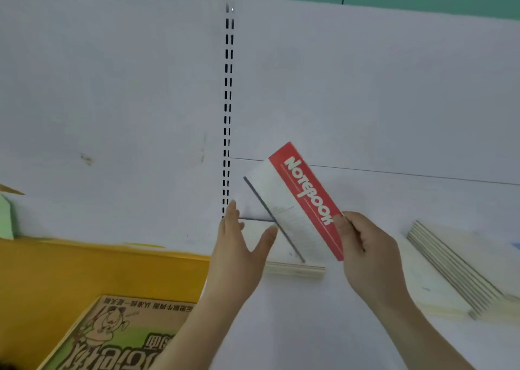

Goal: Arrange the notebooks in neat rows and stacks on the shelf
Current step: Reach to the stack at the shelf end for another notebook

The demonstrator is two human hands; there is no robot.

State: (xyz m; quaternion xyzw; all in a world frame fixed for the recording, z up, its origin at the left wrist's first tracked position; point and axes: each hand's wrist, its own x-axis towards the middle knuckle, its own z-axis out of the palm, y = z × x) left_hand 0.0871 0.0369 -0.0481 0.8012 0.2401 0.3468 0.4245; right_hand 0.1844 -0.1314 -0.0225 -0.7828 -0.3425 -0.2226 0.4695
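Note:
A white notebook with a red band reading "Notebook" is tilted in the air above the white shelf. My right hand pinches its lower right corner. My left hand is open, fingers straight, just left of the notebook with the thumb near its dark spine edge. A low stack of notebooks lies flat on the shelf under the held one. A second, fanned stack of notebooks lies at the right.
A slotted upright rail runs down the white back panel. To the left lies a yellow surface, with a cardboard box printed with a cartoon at the bottom left. A green item sits at the far left.

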